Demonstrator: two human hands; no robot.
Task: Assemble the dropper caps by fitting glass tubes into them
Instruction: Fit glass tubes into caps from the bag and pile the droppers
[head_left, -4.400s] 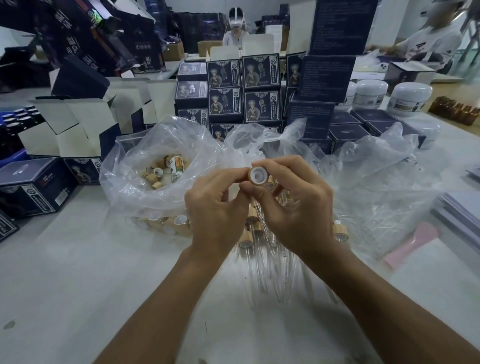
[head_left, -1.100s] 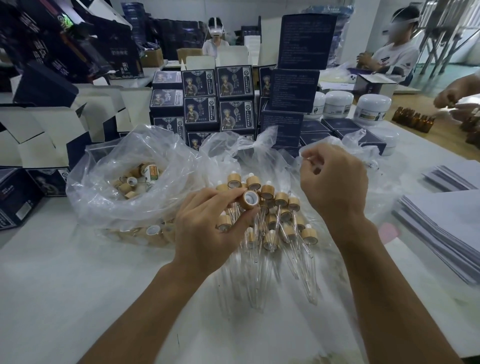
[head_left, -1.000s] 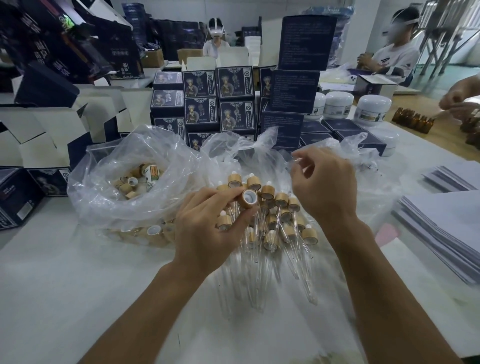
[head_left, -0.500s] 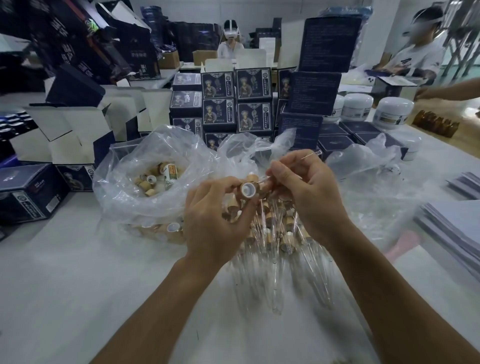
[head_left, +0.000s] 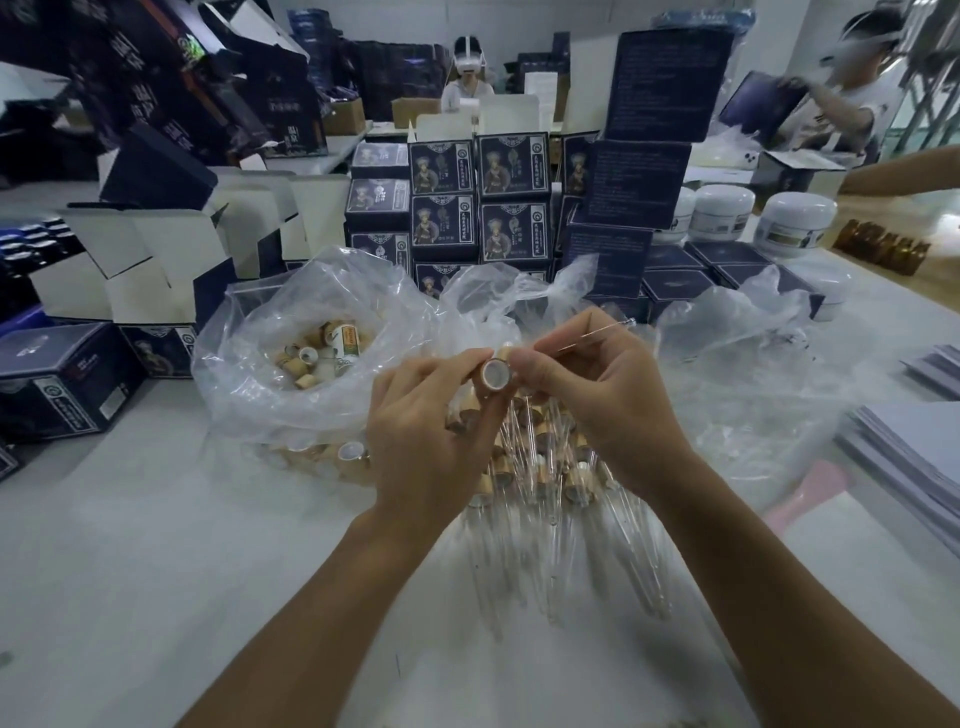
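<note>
Head view. Step: tube insertion. Left hand (head_left: 431, 436), grip closed on dropper cap (head_left: 494, 373), open end up, above finished droppers (head_left: 540, 467) on tabletop (head_left: 156, 571). Right hand (head_left: 608, 395), grip pinched on glass tube (head_left: 597, 335), just right of cap. Next: aim tube end into cap, press home. Versus a second ago: hands brought together, tube at cap.

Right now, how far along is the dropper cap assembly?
Done: a pile of assembled droppers lies on the table under the hands. In hand: the left hand holds a wooden cap, open end up, and the right hand holds a glass tube beside it, not yet inserted. Left: many loose caps in the bag.
</note>
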